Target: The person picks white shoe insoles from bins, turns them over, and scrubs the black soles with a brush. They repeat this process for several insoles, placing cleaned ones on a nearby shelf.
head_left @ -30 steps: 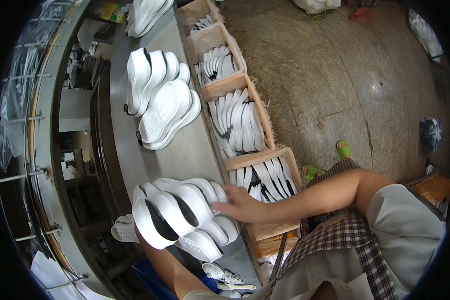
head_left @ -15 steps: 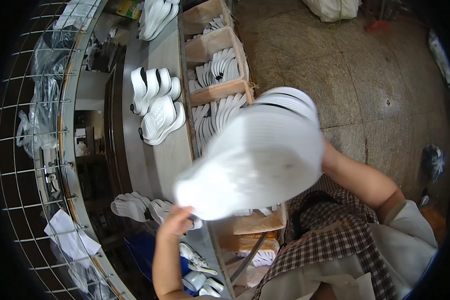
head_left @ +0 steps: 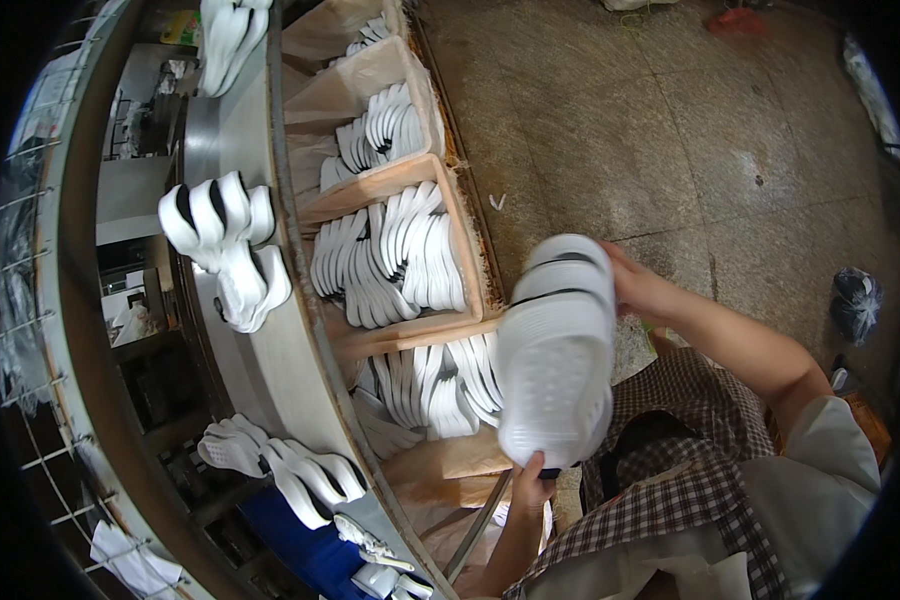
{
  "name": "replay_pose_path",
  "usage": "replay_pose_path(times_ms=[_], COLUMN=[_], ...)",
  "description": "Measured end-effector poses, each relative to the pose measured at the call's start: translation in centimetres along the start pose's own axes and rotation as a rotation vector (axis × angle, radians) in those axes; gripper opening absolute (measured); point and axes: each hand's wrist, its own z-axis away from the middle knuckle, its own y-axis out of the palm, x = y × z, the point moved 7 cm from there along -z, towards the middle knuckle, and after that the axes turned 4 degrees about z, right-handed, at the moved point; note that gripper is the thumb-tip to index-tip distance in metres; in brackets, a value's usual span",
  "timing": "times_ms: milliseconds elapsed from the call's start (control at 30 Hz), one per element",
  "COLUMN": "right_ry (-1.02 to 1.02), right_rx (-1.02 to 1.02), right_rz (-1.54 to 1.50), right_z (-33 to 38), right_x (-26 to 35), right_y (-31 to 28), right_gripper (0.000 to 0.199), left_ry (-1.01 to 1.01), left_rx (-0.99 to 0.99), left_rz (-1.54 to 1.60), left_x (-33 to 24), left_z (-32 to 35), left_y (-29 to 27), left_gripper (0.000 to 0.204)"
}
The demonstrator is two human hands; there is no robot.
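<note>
Both my hands hold a stack of white shoe soles [head_left: 558,375], slightly blurred, tilted in front of my checked apron. The topmost piece has small round holes at its near end, and thin black lines run between the layers at the far end. My left hand [head_left: 533,488] grips the near end with its thumb on top, beside a small black part. At the far right edge my right hand [head_left: 632,280] is closed round the stack; most of its fingers are hidden behind it.
Peach-coloured lined bins [head_left: 475,262] to the left hold rows of white soles. Further left, a long bench [head_left: 305,365] carries small groups of soles. Beyond it stands a wire grid [head_left: 35,335]. A dark plastic bag [head_left: 857,305] lies on the tiled floor at right.
The stack has swung from lying across in front of me, over the bins, to nearly upright and further right. My left hand has moved right and nearer with it. The view has shifted.
</note>
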Motion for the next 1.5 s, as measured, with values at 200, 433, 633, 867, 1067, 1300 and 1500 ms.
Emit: replay_pose_path(times_ms=[200,433,633,867,1067,1300,1500], right_ry=[-0.37,-0.072,0.393,0.456,0.366,0.485,0.295], right_rx=[-0.218,-0.36,-0.534,-0.365,-0.39,-0.414,-0.425], right_rz=[0.098,0.464,0.403,0.47,0.35,0.556,0.433], right_z=[-7.5,0.0,6.5,4.4,2.6,4.6,5.4], right_x=[-2.5,-21.9,-33.2,-35.9,-36.2,-36.0,-32.8], right_y=[0.5,-8.3,-12.2,-8.8,-8.5,-9.9,-11.5], right_gripper=[0.057,0.035,0.033,0.028,0.029,0.029,0.03], left_ry=[0.38,0.972,0.745,0.596,0.585,0.778,0.659], left_rx=[-0.337,-0.643,-0.926,-0.649,-0.427,-0.268,-0.101], left_rz=[-0.003,-0.829,-1.438,-1.546,-1.769,-1.385,-1.28], left_x=[-9.3,-25.4,-21.0,-15.9,-19.2,-21.5,-15.8], left_z=[-6.7,-25.2,-40.2,-41.5,-43.1,-40.9,-26.1], left_y=[-3.6,-4.7,-3.9,-2.7,-1.2,-3.9,2.3], left_gripper=[0.056,0.061,0.06,0.085,0.11,0.103,0.087])
